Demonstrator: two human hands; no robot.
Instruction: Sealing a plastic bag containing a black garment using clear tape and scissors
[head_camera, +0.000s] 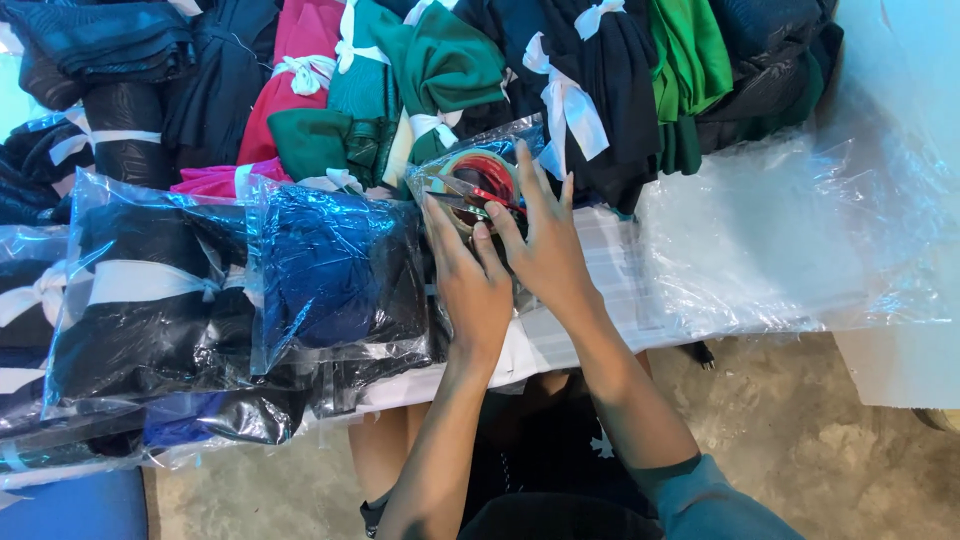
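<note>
The red-cored roll of clear tape (478, 178) is lying at twelve o'clock, both open hands touching it: right hand (545, 250) over it, left hand (472, 285) below.

Bare forearms, a teal short sleeve (700, 490) at the right arm, dark shorts (540, 450) with a small white mark.

Glossy plastic is gleaming over matt cloth.
Beside the shiny tape roll (478, 178), crinkled clear bags (330, 270) are glinting; behind it, cloth bundles (440, 70) are looking soft, dull.
</note>
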